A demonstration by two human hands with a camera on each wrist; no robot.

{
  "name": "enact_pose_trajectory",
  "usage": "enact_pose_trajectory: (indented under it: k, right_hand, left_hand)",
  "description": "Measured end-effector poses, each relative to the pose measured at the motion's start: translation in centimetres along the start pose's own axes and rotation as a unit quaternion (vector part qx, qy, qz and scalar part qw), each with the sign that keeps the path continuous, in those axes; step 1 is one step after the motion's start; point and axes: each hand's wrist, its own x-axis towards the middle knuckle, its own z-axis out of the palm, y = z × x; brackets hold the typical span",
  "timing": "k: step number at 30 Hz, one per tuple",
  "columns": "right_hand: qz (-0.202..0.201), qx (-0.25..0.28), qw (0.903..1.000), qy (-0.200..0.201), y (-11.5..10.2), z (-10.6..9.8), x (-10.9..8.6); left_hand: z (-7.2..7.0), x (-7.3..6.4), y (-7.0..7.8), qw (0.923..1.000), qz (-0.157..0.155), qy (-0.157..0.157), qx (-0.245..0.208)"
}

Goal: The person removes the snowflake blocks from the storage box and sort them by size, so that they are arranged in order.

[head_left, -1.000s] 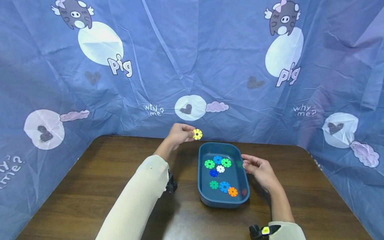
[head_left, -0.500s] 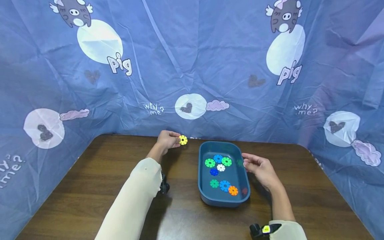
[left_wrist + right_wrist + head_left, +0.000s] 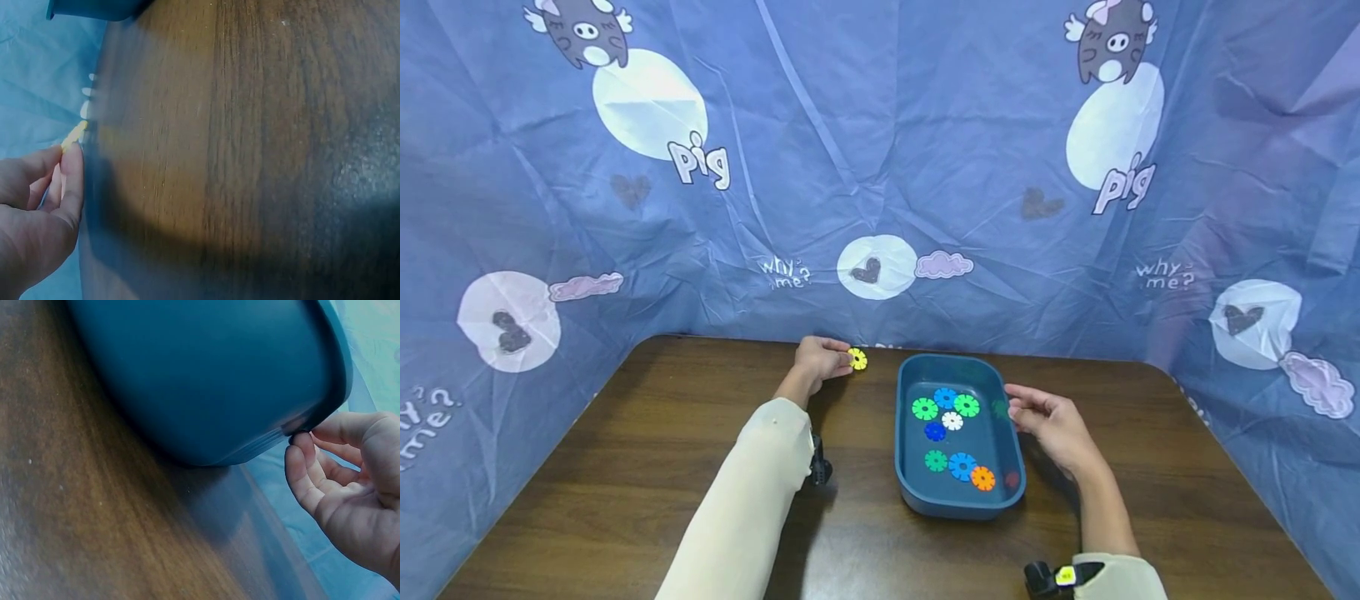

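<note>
My left hand pinches a yellow snowflake-shaped toy disc between thumb and fingers, near the table's far edge. In the left wrist view, the disc appears edge-on at the fingertips. To its right stands a dark teal tray holding several flat notched discs, among them a white disc, an orange disc and a dark blue disc. My right hand touches the tray's right outer side with its fingertips. The right wrist view has those fingertips just under the tray's rim.
The brown wooden table extends on both sides of the tray. A blue printed cloth hangs right behind the table's far edge and down both sides. Each forearm wears a black wrist camera.
My left hand has moved left and down from beside the tray's far left corner, carrying the yellow disc, and has lowered toward the table's far edge. The right hand and tray stay put.
</note>
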Motion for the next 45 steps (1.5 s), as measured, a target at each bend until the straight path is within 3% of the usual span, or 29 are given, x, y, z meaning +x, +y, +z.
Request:
enact_pose_trajectory:
  k: [6,18,24,30,35,42,45]
  right_hand:
    - [-0.001,-0.003,1.0000,-0.006,-0.1,0.1,-0.1]
    - [-0.002,-0.014,0.9999,0.000,0.0,0.0,-0.3]
    - [0.006,-0.014,0.9999,0.003,-0.2,0.1,-0.1]
    - [0.007,-0.021,0.9998,0.002,-0.2,0.0,-0.1]
    - [0.002,-0.020,0.9998,0.001,-0.3,0.1,-0.2]
    - [0.004,-0.023,0.9997,0.000,-0.5,0.2,-0.2]
    - [0.012,-0.028,0.9995,0.003,-0.6,0.2,-0.1]
  left_hand:
    - [0.0,-0.2,-0.3,0.9997,-0.007,0.008,0.022]
    - [-0.1,0.4,-1.0,0.9957,0.011,0.015,0.091]
    - [-0.5,0.2,-0.1,0.9904,0.023,0.003,0.136]
    - [0.2,-0.5,2.0,0.9823,0.058,-0.042,0.173]
    - [2.0,-1.3,3.7,0.9658,0.108,-0.083,0.221]
    - [4.9,-3.7,5.3,0.9226,0.198,-0.134,0.303]
    - [6.0,-4.5,5.6,0.9082,0.226,-0.149,0.319]
